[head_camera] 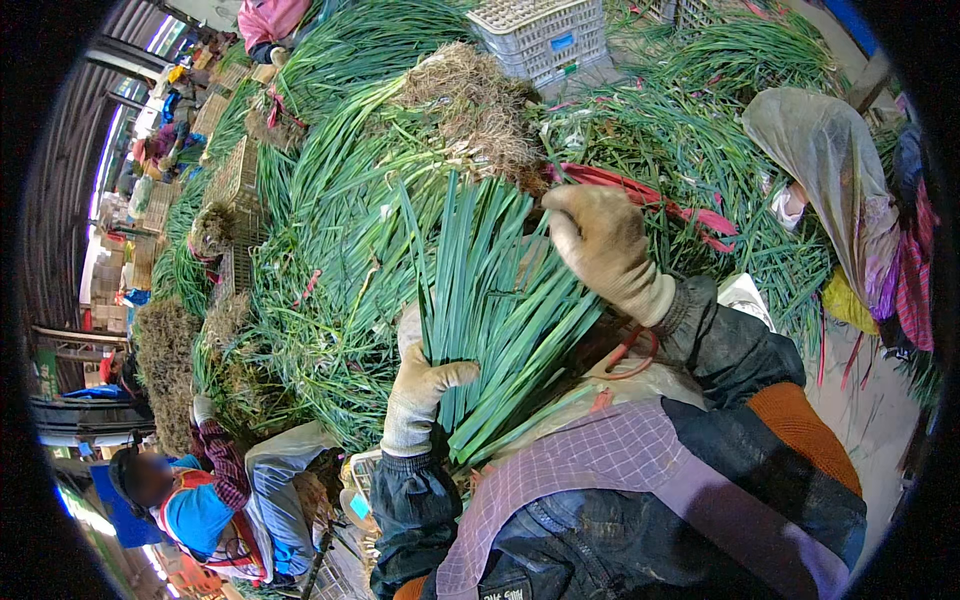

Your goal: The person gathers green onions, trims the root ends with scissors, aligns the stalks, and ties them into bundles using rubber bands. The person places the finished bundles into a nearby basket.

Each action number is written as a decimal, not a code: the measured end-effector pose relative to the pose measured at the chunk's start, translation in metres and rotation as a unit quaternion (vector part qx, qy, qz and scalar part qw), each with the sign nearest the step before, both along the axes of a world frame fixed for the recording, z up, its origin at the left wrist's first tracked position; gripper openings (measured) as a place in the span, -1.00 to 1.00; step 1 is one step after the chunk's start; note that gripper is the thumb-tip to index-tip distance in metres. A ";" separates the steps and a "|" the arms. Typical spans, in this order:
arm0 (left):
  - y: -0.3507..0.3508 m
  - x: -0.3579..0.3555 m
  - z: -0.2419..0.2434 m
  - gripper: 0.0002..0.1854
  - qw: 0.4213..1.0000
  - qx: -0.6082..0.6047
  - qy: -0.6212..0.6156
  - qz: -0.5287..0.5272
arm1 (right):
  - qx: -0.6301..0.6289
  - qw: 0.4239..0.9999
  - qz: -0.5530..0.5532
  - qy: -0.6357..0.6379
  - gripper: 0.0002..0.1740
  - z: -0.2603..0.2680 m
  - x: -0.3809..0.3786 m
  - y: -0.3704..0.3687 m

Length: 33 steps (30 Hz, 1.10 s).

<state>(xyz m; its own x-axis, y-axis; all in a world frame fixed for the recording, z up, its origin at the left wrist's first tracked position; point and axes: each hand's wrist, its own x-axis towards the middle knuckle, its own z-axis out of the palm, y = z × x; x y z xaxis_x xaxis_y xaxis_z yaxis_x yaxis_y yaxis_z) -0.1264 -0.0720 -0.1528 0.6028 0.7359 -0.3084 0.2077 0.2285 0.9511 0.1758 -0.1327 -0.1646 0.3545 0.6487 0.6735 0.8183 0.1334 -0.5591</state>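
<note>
Before me a fanned bunch of flat green garlic-like leaves (480, 300) lies over my lap, tips towards my apron. My left hand (420, 397), in a pale knit work glove, holds the bunch at its left edge. Its thumb lies over the leaves and its fingers are partly hidden behind them. My right hand (604, 244), in a soiled glove, is curled at the upper right edge of the leaves; whether it pinches any is hidden. Below that wrist, a red looped handle (634, 352), seemingly of scissors, rests on the plastic sheet (660, 382) over my lap.
Long greens (352, 217) with dry root ends (480, 105) are heaped ahead. A white plastic crate (540, 45) stands beyond them. At left sits a co-worker (217, 502); another person's pink sleeve (270, 19) shows at top. Red ribbon (645, 191) and a plastic-covered bundle (825, 172) are at right.
</note>
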 end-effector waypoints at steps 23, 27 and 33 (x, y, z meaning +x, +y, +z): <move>-0.005 0.014 0.010 -0.31 0.998 0.056 0.025 0.031 | -0.322 0.906 0.244 -0.129 -0.65 -0.012 -0.021 -0.029; -0.006 0.011 0.009 -0.42 0.999 0.028 0.025 0.031 | -0.220 0.966 0.129 -0.043 -0.63 0.002 -0.028 -0.024; -0.005 0.010 0.004 -0.24 0.998 0.048 0.047 0.020 | -0.212 0.952 0.189 -0.113 -0.55 -0.007 -0.032 -0.009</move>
